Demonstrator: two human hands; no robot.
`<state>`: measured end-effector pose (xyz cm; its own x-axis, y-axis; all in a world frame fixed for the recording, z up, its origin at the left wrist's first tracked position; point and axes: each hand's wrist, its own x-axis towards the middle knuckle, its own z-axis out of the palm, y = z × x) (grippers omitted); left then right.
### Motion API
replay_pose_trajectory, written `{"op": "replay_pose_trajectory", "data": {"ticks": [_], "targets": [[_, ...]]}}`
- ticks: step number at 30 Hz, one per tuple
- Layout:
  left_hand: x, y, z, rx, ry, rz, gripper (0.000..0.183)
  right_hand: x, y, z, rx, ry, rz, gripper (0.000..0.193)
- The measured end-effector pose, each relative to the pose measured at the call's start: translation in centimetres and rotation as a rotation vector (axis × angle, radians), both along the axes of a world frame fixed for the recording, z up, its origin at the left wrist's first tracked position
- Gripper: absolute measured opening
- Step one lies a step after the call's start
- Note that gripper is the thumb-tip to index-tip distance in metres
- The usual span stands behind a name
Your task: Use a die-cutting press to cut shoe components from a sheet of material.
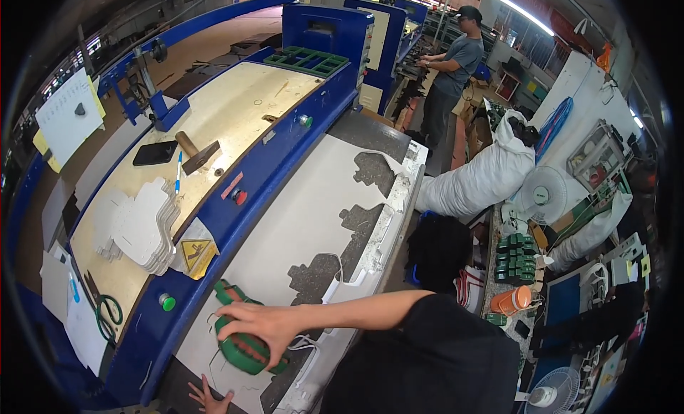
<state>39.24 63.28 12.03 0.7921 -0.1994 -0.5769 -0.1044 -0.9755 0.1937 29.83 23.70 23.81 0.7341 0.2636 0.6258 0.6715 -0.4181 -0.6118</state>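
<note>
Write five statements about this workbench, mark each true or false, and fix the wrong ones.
1. The right hand grips a green die. True.
2. The left hand holds the hammer. False: the left hand's fingers are spread, and the hammer lies on the pale machine top.
3. A black phone lies near the hammer. True.
4. The scissors have red handles. False: the scissors' handles are green.
5. The white sheet has shapes cut out. True.

A loose black sleeve (pixel 442 350) — short, ending around the elbow — leaves the right forearm (pixel 349 312) and both hands (pixel 265 327) bare.
</note>
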Motion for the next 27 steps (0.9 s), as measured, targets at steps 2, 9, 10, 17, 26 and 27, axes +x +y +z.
{"op": "replay_pose_trajectory", "data": {"ticks": [2, 9, 10, 17, 26, 27], "targets": [[-0.4, -0.7, -0.2, -0.072, -0.035, 0.105, 0.11, -1.4, -1.2, 0.1, -0.014, 0.059, -0.016, 0.099], [-2.0, -1.8, -1.1, -0.018, -0.125, 0.091, 0.095, -1.1, -4.7, -2.2, 0.492, 0.173, -0.531, 0.097], [-2.0, -2.0, -1.0, -0.02, -0.124, 0.076, 0.095, -1.1, -5.8, -2.7, 0.713, 0.266, -0.577, 0.096], [-2.1, -4.4, 0.5, 0.165, -0.075, 0.17, 0.091, -5.7, -12.3, -7.2, 1.625, 0.655, -0.619, 0.095], [-6.6, -26.9, 6.0, -0.729, -0.664, 0.177, 0.033, -12.4, -22.7, -6.2, 1.205, 0.373, -0.564, 0.078], [-7.4, -31.0, 6.8, -0.946, -0.547, 0.196, 0.026, -12.7, -24.2, -5.7, 1.167, 0.381, -0.539, 0.087]]}}
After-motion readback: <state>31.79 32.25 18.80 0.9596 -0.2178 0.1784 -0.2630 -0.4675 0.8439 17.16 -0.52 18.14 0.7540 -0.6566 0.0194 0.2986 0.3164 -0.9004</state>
